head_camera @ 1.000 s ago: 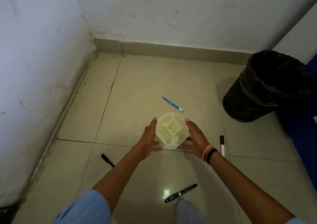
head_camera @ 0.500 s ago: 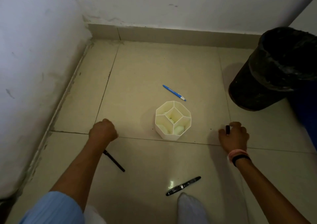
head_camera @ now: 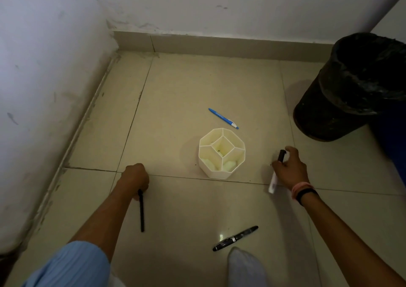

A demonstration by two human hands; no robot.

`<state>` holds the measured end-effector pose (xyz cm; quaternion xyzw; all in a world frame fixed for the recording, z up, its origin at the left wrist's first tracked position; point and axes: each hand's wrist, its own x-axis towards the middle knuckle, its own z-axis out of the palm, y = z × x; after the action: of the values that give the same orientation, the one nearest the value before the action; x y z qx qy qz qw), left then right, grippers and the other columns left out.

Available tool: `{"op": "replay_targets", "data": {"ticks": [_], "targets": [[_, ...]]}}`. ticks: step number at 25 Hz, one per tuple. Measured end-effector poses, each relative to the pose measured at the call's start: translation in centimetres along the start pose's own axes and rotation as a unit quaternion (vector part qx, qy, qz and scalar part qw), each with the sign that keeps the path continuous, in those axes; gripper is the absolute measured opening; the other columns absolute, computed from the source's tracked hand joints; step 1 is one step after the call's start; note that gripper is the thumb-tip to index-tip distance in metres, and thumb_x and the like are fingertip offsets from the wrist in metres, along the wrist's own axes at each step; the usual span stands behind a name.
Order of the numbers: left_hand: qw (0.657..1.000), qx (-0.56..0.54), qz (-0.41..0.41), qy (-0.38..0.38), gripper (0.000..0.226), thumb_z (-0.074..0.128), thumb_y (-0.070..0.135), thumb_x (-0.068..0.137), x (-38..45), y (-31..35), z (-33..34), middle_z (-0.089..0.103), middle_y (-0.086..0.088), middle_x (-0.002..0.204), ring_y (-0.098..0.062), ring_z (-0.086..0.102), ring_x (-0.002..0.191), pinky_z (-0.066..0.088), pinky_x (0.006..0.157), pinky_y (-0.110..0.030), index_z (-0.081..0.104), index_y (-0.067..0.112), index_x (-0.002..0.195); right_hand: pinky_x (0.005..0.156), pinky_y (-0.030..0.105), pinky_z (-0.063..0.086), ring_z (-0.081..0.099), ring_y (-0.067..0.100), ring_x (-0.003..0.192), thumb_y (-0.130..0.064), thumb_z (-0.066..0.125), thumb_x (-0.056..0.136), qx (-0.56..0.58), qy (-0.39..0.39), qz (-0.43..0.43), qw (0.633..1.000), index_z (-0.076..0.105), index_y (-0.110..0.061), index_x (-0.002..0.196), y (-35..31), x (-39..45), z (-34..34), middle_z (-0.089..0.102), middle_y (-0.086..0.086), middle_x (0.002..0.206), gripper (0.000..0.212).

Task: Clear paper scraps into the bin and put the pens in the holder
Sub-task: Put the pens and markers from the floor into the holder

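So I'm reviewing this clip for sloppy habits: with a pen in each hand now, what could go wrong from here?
The left hand grips the black pen by one end only, so it may swing and miss a compartment. The holder is light-looking and unsteadied, so two pens arriving together could tip it. The glossy black pen lies by the person's foot and could be stepped on.
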<state>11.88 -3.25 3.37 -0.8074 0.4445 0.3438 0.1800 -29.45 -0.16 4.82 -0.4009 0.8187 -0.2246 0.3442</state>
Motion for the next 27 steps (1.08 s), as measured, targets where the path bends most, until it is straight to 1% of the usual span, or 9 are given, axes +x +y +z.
{"op": "replay_targets", "data": {"ticks": [3,4,7,9,11,15,19,25,27], "targets": [[0.992,-0.111,0.051,0.041,0.039,0.079,0.005,0.079,-0.5,1.4,-1.7,0.064,-0.025,0.111,-0.038,0.073,0.092,0.063,0.079,-0.047,0.058,-0.003,0.111,0.082,0.043,0.059,0.069,0.033,0.087,-0.009,0.063,0.092,0.103,0.048,-0.091,0.989,0.043,-0.021,0.138,-4.3,-0.7,-1.0,0.066,0.013,0.1,0.051],[0.974,-0.197,0.083,0.068,0.038,0.08,0.006,0.078,-1.1,2.3,-2.6,0.066,-0.026,0.109,-0.038,0.073,0.088,0.063,0.079,-0.049,0.059,-0.001,0.108,0.08,0.041,0.06,0.07,0.03,0.085,-0.008,0.065,0.091,0.131,0.068,-0.129,0.981,0.044,-0.021,0.134,-5.9,-1.1,-1.3,0.067,0.011,0.096,0.049],[0.879,-0.42,0.188,0.128,0.027,0.076,0.009,0.082,-4.6,5.8,-5.2,0.072,-0.019,0.095,-0.028,0.076,0.073,0.063,0.08,-0.045,0.064,0.006,0.105,0.078,0.031,0.059,0.071,0.021,0.086,-0.011,0.066,0.092,0.187,0.118,-0.226,0.949,0.045,-0.019,0.121,-9.3,-2.0,-1.1,0.07,0.009,0.096,0.037],[0.838,-0.469,0.248,0.126,0.025,0.071,0.01,0.082,-7.0,7.6,-6.0,0.073,-0.015,0.088,-0.026,0.077,0.07,0.063,0.081,-0.042,0.064,0.008,0.107,0.076,0.02,0.057,0.069,0.014,0.086,-0.013,0.066,0.094,0.178,0.123,-0.265,0.94,0.046,-0.014,0.117,-10.5,-2.7,-0.2,0.068,0.005,0.099,0.031],[0.823,-0.48,0.28,0.122,0.026,0.071,0.01,0.081,-8.6,8.8,-5.7,0.073,-0.013,0.086,-0.027,0.077,0.07,0.063,0.081,-0.043,0.065,0.01,0.107,0.07,0.005,0.05,0.065,0.005,0.084,-0.015,0.067,0.094,0.147,0.108,-0.286,0.941,0.047,-0.01,0.117,-10.4,-3.1,1.3,0.066,0.002,0.099,0.031],[0.842,-0.433,0.289,0.145,0.028,0.073,0.01,0.08,-9.4,10.2,-3.1,0.073,-0.008,0.085,-0.022,0.077,0.068,0.062,0.079,-0.04,0.064,0.013,0.107,0.069,0.002,0.047,0.064,0.01,0.088,-0.018,0.068,0.093,0.117,0.065,-0.285,0.949,0.045,-0.016,0.109,-8.2,-3.0,4.1,0.064,-0.003,0.101,0.028],[0.868,-0.373,0.297,0.138,0.029,0.074,0.021,0.077,-8.8,10.8,-1.4,0.072,-0.006,0.086,-0.024,0.074,0.074,0.062,0.074,-0.047,0.063,0.019,0.104,0.083,0.027,0.052,0.063,0.015,0.095,-0.022,0.069,0.092,0.122,0.039,-0.257,0.958,0.045,-0.019,0.105,-6.4,-2.9,5.2,0.063,-0.01,0.099,0.027],[0.885,-0.332,0.298,0.133,0.025,0.076,0.02,0.078,-8.2,10.7,-1.6,0.072,-0.004,0.086,-0.022,0.073,0.076,0.062,0.069,-0.042,0.063,0.02,0.1,0.077,0.016,0.05,0.062,0.011,0.101,-0.021,0.07,0.092,0.153,0.023,-0.237,0.959,0.058,-0.013,0.107,-5.5,-2.0,5.0,0.067,-0.006,0.105,0.021],[0.892,-0.32,0.295,0.12,0.024,0.076,0.019,0.08,-8.3,10.6,-1.9,0.073,-0.004,0.084,-0.021,0.073,0.072,0.06,0.066,-0.036,0.064,0.016,0.101,0.079,0.022,0.055,0.063,0.011,0.103,-0.022,0.069,0.092,0.152,0.014,-0.235,0.96,0.061,-0.012,0.108,-5.1,-1.9,4.9,0.067,-0.006,0.107,0.021]]}}
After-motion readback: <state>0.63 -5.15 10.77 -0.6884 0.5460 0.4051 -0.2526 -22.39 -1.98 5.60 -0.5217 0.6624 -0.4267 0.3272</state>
